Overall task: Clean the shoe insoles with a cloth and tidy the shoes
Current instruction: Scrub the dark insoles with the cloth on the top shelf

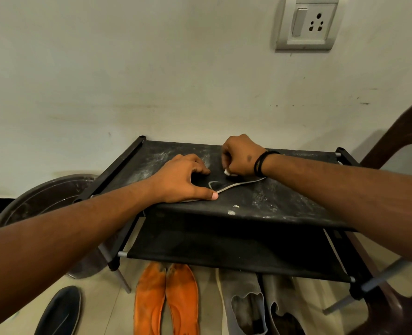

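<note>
Shoe rack (296,204), dusty top shelf: a dark insole (226,186) is being held flat on it. Left end is being pressed down by the left hand (183,180), fingers spread and relaxed. Right end is being pinned by the right hand (242,154), clenched around a white cloth (227,172). Below the rack, 2 orange insoles (166,301) are lying.
</note>
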Demonstrator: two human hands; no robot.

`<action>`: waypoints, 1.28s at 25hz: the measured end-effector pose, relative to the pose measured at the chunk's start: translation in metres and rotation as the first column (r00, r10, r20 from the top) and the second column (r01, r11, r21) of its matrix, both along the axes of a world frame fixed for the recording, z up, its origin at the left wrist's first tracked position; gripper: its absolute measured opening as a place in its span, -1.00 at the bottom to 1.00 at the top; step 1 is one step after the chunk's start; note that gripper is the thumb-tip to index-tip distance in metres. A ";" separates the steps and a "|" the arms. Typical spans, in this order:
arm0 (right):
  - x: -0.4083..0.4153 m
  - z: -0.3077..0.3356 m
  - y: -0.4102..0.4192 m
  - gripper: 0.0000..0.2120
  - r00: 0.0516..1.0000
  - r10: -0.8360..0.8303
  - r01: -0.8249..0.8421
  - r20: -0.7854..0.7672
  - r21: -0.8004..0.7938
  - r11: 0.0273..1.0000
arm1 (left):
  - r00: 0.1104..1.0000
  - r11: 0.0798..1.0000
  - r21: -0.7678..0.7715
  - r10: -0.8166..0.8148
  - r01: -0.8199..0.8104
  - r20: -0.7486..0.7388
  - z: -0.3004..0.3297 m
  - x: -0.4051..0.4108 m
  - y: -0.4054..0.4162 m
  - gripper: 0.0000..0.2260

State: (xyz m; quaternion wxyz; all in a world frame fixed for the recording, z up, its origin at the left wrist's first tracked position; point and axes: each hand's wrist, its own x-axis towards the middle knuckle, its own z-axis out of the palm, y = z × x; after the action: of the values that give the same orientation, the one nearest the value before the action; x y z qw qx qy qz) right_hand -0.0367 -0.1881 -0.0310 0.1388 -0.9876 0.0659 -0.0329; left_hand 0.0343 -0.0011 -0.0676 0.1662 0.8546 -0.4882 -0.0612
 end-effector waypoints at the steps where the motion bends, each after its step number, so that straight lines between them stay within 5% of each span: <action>1: 0.001 -0.001 0.001 -0.88 0.999 -0.010 0.013 0.037 -0.075 0.997 | 1.000 1.000 -0.002 0.004 -0.004 -0.004 0.000 -0.001 0.000 -0.22; 6: -0.009 0.003 -0.005 -0.89 0.998 0.029 -0.028 -0.058 0.030 0.999 | 1.000 1.000 0.001 0.001 -0.001 -0.003 -0.001 0.000 0.003 -0.21; 13: -0.016 0.003 -0.036 -0.88 0.993 -0.115 0.109 -0.011 -0.250 0.962 | 1.000 1.000 -0.023 0.007 -0.008 -0.017 -0.003 0.001 0.002 -0.15; 19: -0.028 -0.001 0.003 -0.91 0.998 0.040 -0.031 -0.045 0.186 0.982 | 1.000 0.999 -0.030 -0.012 0.012 0.014 -0.003 0.002 0.002 -0.12; 27: -0.028 0.013 -0.047 -0.90 0.990 -0.132 0.128 -0.053 -0.077 0.989 | 1.000 0.999 -0.054 -0.009 0.009 0.003 -0.003 0.002 0.003 -0.13; 29: -0.029 0.013 -0.052 -0.93 0.991 -0.134 0.133 -0.029 -0.028 0.991 | 1.000 0.999 -0.030 -0.014 0.014 -0.002 0.003 0.002 0.002 -0.16; 32: -0.031 0.011 -0.069 -0.94 0.961 -0.267 0.236 0.076 0.285 0.929 | 0.998 1.000 -0.030 0.001 -0.002 -0.060 0.020 -0.001 -0.012 -0.39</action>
State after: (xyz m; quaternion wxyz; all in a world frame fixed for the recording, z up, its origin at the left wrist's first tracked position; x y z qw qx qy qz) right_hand -0.0673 -0.2571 -0.0199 0.2720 -0.9388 0.1878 -0.0970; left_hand 0.0330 -0.0134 -0.0478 0.1937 0.8501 -0.4831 -0.0796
